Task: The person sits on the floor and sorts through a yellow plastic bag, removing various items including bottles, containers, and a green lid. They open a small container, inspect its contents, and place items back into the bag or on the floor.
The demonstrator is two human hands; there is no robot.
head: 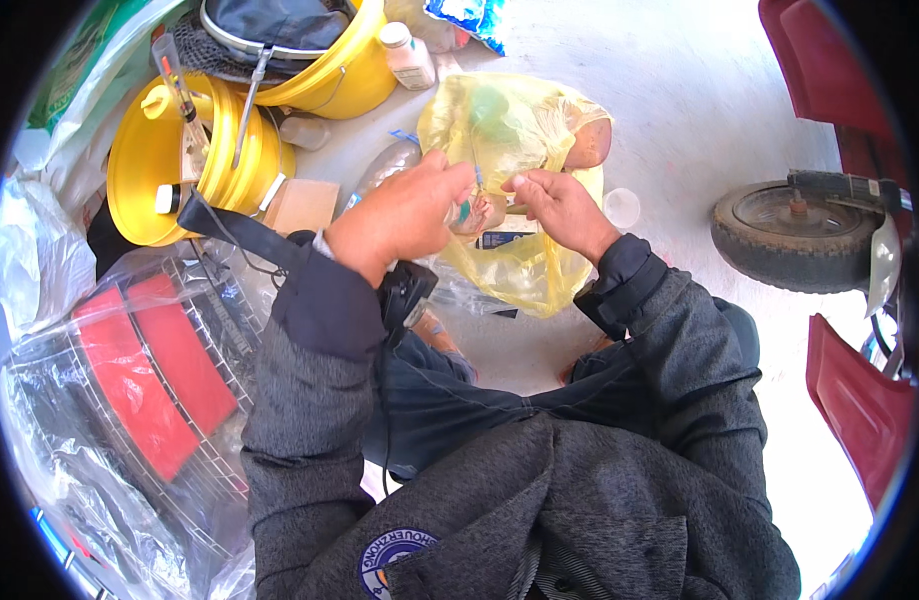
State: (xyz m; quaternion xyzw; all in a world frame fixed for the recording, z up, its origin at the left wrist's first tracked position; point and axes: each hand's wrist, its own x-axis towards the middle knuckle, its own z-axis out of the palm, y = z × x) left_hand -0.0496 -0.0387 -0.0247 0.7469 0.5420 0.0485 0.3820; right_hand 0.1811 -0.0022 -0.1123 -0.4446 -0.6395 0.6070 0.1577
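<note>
My left hand (403, 214) is raised over a thin yellow plastic bag (519, 285), its thumb and fingers drawn together. Beside its fingertips is a small slim piece with a blue part (478, 177); whether the fingers grip it is unclear. Across a short gap, my right hand (568, 210) has thumb and forefinger pinched, and anything fine between them is too small to make out. Between the hands lies a small clear packet (486, 215) above a box with dark blue print (504, 239). A brown rounded object (591, 142) shows at the bag's far right side.
A clear plastic bottle (392, 161) and a cardboard piece (302, 206) lie left of the bag; a translucent cup (622, 208) stands right. Yellow buckets (268, 161) and a white bottle (408, 58) are farther back. Red sheets under plastic (144, 382) lie left, a wheel (789, 236) right.
</note>
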